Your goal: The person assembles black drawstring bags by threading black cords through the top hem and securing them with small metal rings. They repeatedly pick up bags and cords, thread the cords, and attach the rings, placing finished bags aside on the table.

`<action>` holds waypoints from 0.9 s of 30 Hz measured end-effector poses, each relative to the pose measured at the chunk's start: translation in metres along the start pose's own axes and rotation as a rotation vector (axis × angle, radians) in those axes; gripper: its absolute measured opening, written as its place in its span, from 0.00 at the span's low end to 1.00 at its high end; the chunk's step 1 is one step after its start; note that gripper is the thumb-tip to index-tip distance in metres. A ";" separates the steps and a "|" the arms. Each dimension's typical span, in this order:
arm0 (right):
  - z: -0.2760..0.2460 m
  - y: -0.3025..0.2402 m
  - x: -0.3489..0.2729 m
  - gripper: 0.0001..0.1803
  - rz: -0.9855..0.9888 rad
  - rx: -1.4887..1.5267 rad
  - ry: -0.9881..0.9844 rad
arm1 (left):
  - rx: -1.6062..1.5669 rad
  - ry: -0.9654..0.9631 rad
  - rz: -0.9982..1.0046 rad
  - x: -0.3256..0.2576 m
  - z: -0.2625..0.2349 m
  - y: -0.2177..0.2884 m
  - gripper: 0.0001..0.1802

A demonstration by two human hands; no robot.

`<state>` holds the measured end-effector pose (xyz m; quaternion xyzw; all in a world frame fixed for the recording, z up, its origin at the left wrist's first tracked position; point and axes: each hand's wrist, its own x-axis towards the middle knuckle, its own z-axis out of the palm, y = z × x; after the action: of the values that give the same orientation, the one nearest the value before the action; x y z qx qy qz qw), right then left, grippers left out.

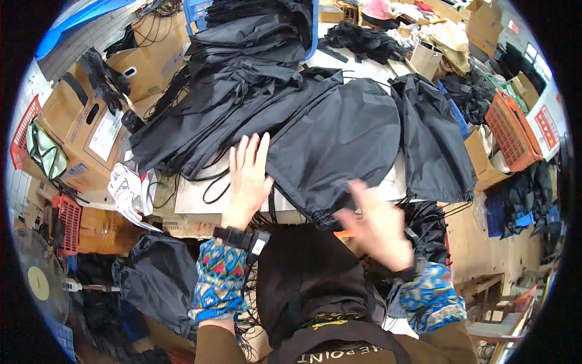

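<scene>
A black drawstring bag (348, 139) lies flat on the white table before me, its corded end toward my body. My left hand (247, 182) is open, fingers stretched out and resting by the bag's left edge. Over the bag's near right corner is my right hand (379, 227), smeared by motion; whether it holds anything cannot be made out. A small orange thing (344, 233) shows just below that hand, its kind unclear. More black bags (224, 121) lie overlapped to the left, and another black bag (433, 142) lies on the right with cords hanging off the edge.
A blue crate (314, 30) at the back holds a tall stack of black bags. Cardboard boxes (82, 133) stand at the left, beside a white cloth (130, 191). An orange basket (512, 130) is at the right. A black bag (160, 273) hangs below the table, and a fan (39, 282) stands lower left.
</scene>
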<state>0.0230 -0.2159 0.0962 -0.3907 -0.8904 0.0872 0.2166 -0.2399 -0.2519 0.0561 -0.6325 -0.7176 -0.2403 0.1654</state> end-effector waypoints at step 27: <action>-0.012 0.056 0.008 0.05 0.363 1.069 -0.337 | -1.163 -0.029 -0.240 -0.044 0.010 0.130 0.10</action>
<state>0.0608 -0.1724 0.0910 -0.3540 -0.6639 0.6207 0.2208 -0.1042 -0.2715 0.0419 -0.5369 -0.5366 -0.6025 -0.2465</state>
